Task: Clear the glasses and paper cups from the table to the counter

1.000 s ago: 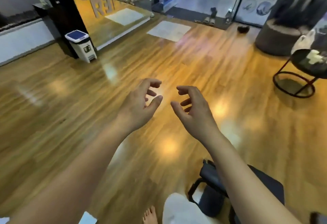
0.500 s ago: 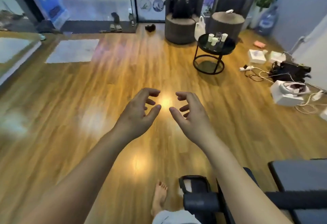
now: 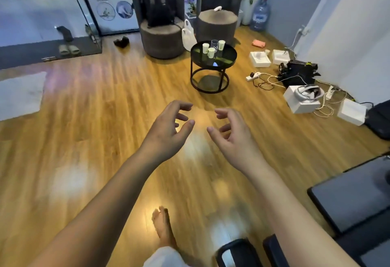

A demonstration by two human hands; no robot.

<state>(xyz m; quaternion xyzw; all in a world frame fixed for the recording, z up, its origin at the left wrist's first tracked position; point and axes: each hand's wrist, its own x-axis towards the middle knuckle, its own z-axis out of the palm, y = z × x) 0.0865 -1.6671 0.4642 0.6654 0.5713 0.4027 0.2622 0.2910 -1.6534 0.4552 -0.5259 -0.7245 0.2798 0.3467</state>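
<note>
Both hands empty, fingers loosely curled apart: left hand [image 3: 168,127], right hand [image 3: 234,131]. Paper cups [image 3: 211,52] and glass [image 3: 214,45] upright near far edge of round table [image 3: 228,61], well ahead, slightly right; right hand marginally nearer.

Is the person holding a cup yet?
No, the left hand and right hand are empty, and the paper cups stand on the round table.
</note>
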